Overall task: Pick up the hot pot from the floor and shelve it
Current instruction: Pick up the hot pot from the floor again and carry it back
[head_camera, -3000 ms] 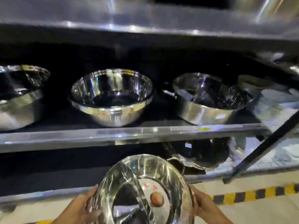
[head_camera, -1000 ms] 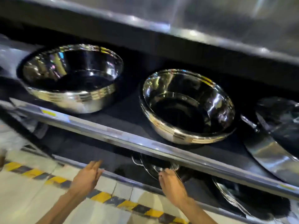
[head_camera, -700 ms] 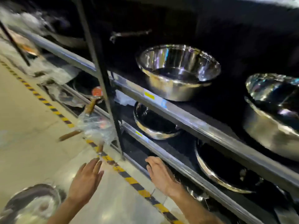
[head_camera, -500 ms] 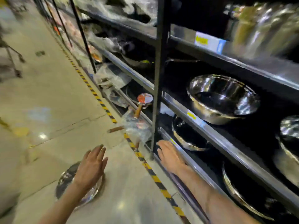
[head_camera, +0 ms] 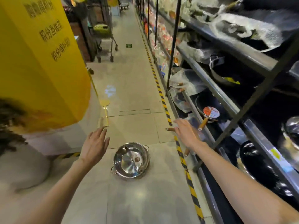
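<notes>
both grips, left hand (head_camera: pixel 95 147) and right hand (head_camera: pixel 186 132), spread empty above the hot pot (head_camera: pixel 131 159) (floor-bound); reaching step, next grasp its side handles.

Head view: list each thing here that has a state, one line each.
Divided stainless steel hot pot: upright on the floor, unheld.
Left hand: open, empty, above the floor.
Right hand: open, empty, by the black metal shelf.

A pale tiled floor (head_camera: pixel 132 88) runs down the aisle, yellow-black hazard tape (head_camera: pixel 163 101) edging dark metal shelving (head_camera: pixel 215 92) (right side); a yellow pillar (head_camera: pixel 40 62) stands left.
</notes>
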`<state>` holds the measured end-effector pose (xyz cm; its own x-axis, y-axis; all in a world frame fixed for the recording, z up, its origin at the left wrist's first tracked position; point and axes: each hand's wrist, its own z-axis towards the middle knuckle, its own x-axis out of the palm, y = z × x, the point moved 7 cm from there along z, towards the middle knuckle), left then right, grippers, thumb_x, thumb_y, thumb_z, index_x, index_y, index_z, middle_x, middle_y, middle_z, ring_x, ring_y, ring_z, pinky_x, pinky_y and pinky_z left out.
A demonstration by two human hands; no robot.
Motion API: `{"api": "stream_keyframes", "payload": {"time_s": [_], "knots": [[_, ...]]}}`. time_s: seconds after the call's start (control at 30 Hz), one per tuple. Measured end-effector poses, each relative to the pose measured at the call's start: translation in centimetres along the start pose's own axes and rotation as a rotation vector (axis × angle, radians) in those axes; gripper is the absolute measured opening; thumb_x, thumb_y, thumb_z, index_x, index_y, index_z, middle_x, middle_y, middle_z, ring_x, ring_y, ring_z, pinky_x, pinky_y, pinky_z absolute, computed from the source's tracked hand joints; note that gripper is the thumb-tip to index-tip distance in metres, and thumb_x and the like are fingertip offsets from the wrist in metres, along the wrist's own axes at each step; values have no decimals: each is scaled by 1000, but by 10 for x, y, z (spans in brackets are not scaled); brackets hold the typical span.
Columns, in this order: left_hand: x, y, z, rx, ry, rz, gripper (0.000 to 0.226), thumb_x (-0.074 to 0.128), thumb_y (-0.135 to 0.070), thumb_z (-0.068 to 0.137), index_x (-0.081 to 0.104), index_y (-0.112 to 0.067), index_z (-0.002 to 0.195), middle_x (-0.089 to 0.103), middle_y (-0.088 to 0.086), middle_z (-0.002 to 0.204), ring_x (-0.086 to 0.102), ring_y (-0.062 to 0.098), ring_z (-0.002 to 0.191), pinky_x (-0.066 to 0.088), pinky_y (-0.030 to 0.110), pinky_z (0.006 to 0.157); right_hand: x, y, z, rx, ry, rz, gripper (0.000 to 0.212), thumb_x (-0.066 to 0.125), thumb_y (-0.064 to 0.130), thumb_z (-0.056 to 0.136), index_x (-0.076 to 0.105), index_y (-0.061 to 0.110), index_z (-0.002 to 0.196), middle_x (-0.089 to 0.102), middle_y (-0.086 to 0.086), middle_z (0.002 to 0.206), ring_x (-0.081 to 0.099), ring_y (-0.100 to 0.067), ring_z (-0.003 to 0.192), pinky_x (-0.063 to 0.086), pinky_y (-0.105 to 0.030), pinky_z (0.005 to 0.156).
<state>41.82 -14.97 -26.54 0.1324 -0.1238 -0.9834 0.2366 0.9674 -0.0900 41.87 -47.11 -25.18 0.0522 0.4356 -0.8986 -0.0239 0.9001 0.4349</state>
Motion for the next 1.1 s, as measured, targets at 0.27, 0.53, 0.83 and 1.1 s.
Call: {"api": "stream_keyframes", "payload": {"time_s": [0.27,0.53,0.83,1.1], "knots": [[8,62,23,-50,30,-19,36,57,-12,88,53,7,118,58,28,124,60,40,107,48,52,89,53,29,58,-64,81,-45,34,41,11,96,45,3,128,51,-15,131,41,-27,126,35,-38,106],[51,100,80,-100,47,-20,40,53,-16,90,50,6,124,53,26,131,54,39,116,43,51,98,119,9,138,-69,154,-43,34,40,14,96,45,4,129,51,-13,132,40,-26,127,36,-37,105],[225,147,147,-152,152,-37,42,52,-20,90,47,-1,127,54,22,131,57,37,112,48,49,92,288,-79,218,45,270,-57,35,40,16,96,44,8,130,51,-11,134,42,-26,126,38,-37,103],[479,218,135,-228,260,-75,45,54,-16,88,45,2,128,51,26,133,52,40,119,47,51,96,520,-158,240,102,414,-96,43,35,14,97,32,9,139,38,-9,146,32,-24,135,30,-34,109]]}}
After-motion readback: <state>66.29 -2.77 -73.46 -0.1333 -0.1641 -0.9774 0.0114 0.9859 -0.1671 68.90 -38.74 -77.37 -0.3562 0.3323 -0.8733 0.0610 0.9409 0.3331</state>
